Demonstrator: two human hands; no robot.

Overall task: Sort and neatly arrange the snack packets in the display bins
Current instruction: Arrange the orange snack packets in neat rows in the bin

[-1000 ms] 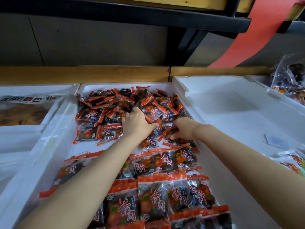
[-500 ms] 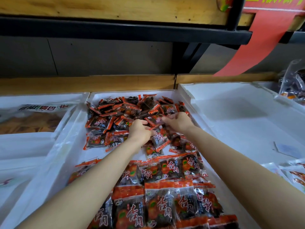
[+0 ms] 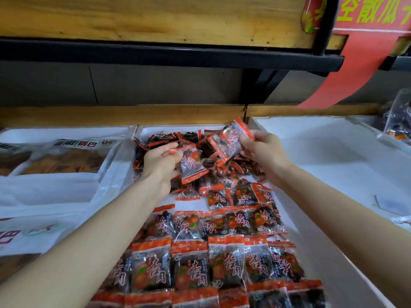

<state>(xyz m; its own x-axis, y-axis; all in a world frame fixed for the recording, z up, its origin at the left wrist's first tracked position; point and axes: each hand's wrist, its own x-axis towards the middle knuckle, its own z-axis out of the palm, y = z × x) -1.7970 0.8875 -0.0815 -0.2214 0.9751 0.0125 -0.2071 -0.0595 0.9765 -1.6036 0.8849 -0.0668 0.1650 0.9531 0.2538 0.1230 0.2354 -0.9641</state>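
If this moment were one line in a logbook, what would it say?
left hand grips lower packet | right hand grips raised packet | middle bin: neat rows near, loose pile far

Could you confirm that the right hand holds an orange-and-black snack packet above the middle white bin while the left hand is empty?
Not quite: in the head view the left hand also grips an orange-and-black snack packet; the right hand holds the other packet above the middle white bin.
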